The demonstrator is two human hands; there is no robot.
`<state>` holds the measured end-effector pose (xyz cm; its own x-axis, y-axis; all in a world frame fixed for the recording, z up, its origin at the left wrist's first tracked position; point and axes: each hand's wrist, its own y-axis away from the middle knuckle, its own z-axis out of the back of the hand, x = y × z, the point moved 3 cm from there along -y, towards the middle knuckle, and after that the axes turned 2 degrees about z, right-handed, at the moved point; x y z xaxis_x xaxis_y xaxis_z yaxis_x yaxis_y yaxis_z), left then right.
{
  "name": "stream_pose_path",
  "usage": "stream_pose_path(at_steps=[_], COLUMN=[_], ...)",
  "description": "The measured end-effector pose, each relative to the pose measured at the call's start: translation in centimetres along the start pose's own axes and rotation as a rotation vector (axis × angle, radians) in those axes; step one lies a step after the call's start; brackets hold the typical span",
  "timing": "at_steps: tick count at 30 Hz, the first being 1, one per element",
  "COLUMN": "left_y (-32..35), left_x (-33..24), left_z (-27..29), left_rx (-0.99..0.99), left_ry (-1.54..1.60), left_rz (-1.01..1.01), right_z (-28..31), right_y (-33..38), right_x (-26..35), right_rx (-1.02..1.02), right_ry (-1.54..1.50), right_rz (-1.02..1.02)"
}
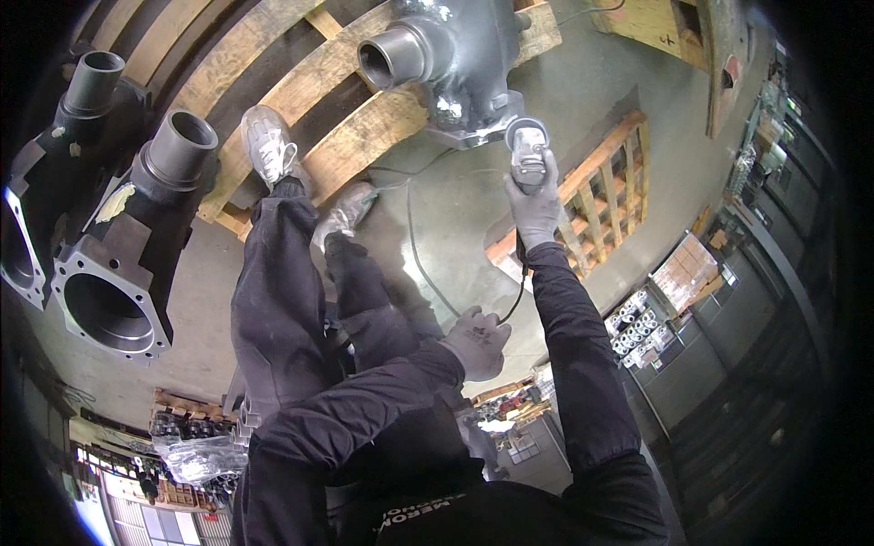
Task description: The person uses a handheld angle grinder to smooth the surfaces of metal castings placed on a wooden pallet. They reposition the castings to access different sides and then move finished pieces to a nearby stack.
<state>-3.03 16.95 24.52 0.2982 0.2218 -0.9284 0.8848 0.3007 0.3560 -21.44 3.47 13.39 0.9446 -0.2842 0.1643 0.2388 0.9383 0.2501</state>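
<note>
My right hand [537, 202], in a grey glove, is wrapped round an angle grinder [528, 156] at the end of my stretched-out arm. The grinder's round head is at the flange edge of a dark grey metal casting [469, 68]; whether the disc touches it I cannot tell. A black power cord [523, 289] runs from the grinder down to my left hand [479, 344]. That gloved hand is closed around the cord in front of my body, with my left forearm crossing over. The casting has a pipe-like end [390, 58] pointing left and stands over a wooden pallet.
Two similar castings [118, 264] with bored flanges stand at the left. Slats of a wooden pallet [364, 136] lie under and beside my shoes [270, 146]. Another pallet [592, 196] lies right of my right hand. The cord trails over the concrete floor [437, 227].
</note>
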Motion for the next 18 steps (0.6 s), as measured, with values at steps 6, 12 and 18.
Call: stream_pose_path(at_steps=[6,12,18], left_y=[-0.3,-0.1,-0.3], left_x=[-0.1,-0.7,-1.7], left_z=[0.7,1.3,2.1], left_rx=[0.006,0.053,0.078], left_ry=[-0.017,0.021,0.211], left_rz=[0.008,0.012,-0.048], right_z=[-2.0,0.1,4.6], right_y=[1.8,0.6,-4.1], right_x=[1.5,1.7,4.2], right_rx=[0.072,0.074,0.473], right_ry=[-0.031,-0.016,0.198], right_rz=[0.118,0.033,0.029])
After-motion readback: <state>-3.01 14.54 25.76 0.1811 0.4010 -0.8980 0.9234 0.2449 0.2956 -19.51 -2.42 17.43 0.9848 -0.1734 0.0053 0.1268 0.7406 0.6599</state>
